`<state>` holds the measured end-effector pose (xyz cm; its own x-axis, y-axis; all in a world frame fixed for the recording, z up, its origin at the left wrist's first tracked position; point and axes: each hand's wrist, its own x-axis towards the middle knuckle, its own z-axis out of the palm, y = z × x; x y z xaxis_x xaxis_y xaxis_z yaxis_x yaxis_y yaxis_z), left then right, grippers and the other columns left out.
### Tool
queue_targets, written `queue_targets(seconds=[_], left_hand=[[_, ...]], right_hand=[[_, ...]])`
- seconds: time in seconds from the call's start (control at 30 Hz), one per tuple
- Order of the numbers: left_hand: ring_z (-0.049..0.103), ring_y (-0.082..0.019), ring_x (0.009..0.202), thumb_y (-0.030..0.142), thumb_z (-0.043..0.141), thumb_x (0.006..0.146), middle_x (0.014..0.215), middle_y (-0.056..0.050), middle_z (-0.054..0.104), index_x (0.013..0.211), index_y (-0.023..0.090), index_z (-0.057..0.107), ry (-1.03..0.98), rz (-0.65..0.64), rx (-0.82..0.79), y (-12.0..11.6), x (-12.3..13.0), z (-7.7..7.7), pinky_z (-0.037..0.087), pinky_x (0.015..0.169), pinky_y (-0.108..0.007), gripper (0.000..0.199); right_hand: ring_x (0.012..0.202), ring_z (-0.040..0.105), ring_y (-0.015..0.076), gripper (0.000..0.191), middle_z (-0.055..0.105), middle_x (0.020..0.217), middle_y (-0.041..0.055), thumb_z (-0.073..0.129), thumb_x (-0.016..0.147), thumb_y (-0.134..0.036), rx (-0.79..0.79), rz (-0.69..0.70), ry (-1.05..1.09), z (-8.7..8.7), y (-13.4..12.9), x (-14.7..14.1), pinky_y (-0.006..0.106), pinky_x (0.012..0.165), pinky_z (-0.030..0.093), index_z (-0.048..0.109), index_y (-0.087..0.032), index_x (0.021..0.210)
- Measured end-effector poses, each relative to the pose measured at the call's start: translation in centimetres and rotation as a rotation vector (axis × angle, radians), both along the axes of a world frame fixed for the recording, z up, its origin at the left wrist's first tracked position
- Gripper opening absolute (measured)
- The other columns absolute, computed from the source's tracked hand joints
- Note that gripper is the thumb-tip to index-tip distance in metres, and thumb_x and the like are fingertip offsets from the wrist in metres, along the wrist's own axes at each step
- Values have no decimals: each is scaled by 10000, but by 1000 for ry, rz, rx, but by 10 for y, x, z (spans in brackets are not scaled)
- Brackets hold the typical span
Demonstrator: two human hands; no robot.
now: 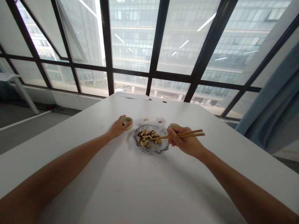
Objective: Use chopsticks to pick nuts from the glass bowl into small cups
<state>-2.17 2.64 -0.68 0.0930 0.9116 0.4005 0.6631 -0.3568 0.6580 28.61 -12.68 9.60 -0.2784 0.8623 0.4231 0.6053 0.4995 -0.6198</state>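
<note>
My left hand is closed round the side of a small pale-green bowl that stands on the table; something dark shows inside it. In my right hand is a pair of wooden chopsticks, pointing left. Their tips reach into a clear scalloped glass bowl in front of me. It holds a mix of pale nut-like pieces and smaller dark pieces. Whether the tips pinch a piece is too small to tell.
Behind the glass bowl stand two small whitish cups, a left cup and a right cup, with bits inside. A second greenish bowl is partly hidden by my right hand. Papers lie at the far edge of the white table.
</note>
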Motion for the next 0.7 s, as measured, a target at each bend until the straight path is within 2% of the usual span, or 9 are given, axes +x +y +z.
queue_targets(seconds=[0.2,0.33,0.5,0.6,0.7], left_hand=[[661,-311,1041,661,525,849,1157,-183,675,1396,89,454,-3,5,0,0,1,0,508,921,-435,795],[659,-311,1060,664,568,820,1168,-176,674,1398,102,449,-7,-9,-9,-2,0,2,508,937,-434,815],[637,-314,1120,618,720,699,1238,-170,645,1356,125,477,12,-36,74,-6,1,3,497,980,-437,857],[617,-314,1152,579,750,676,1265,-162,628,1293,140,521,37,-86,175,-9,2,5,481,1012,-440,792],[612,-308,1153,547,756,678,1264,-139,626,1257,170,541,52,-115,202,-10,2,6,481,1017,-440,724]], right_hand=[[370,549,133,563,646,497,41,650,761,-739,-79,-130,514,-2,25,18,239,346,435,599,-188,656],[340,526,132,555,639,478,46,731,682,-721,-158,-134,714,-8,42,30,245,324,416,589,-185,646],[344,533,136,544,635,477,42,749,678,-702,-189,-111,760,-11,44,32,246,329,413,579,-185,666],[358,540,132,541,656,504,50,735,701,-703,-152,-105,745,-9,38,25,247,347,423,593,-181,671],[367,541,132,539,656,511,46,706,732,-707,-120,-93,691,-7,32,19,252,354,427,598,-184,659]])
